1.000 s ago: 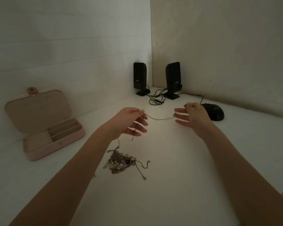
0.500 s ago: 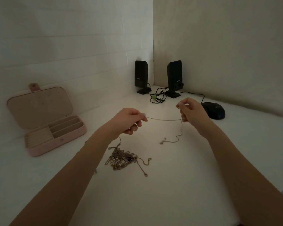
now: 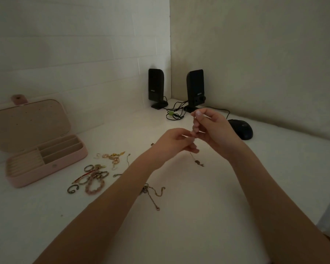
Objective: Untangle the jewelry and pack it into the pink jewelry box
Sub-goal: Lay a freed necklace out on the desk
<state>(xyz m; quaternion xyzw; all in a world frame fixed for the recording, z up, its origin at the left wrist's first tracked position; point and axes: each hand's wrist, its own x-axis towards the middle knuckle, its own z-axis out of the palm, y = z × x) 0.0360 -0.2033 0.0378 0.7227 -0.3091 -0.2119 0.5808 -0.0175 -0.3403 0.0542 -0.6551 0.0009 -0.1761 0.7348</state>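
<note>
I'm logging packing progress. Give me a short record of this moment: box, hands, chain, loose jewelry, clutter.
box: pink jewelry box open at left, lid upright, compartments look empty
left hand: pinches a thin chain
right hand: pinches the same chain, raised beside the left
chain: its end hangs below the hands
loose jewelry: rings, bracelets and earrings spread beside the box
tangle: chains by the left forearm
clutter: two speakers, mouse

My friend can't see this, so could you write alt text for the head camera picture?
A person's left hand and right hand pinch a thin gold chain above a white table. Left sits an open pink jewelry box, loose rings and bracelets beside it.
</note>
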